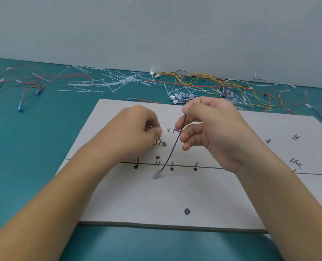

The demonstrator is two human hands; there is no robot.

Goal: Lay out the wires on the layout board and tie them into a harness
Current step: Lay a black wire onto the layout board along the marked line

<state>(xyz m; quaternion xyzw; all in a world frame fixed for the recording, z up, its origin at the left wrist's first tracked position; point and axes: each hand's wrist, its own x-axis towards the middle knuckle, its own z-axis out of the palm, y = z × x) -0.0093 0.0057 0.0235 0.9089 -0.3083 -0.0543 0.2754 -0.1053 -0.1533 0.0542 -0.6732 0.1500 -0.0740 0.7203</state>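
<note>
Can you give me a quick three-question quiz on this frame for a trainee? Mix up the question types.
1. True or false: the right hand pinches the black wire between thumb and forefinger.
2. Where is the wire's grey end? A. on the layout board, near the marked line. B. on the teal table. C. among the coloured wires.
3. Fill the gap: the loose cable ties beyond the board are ___ in colour.

Key: 1 true; 2 A; 3 white.
</note>
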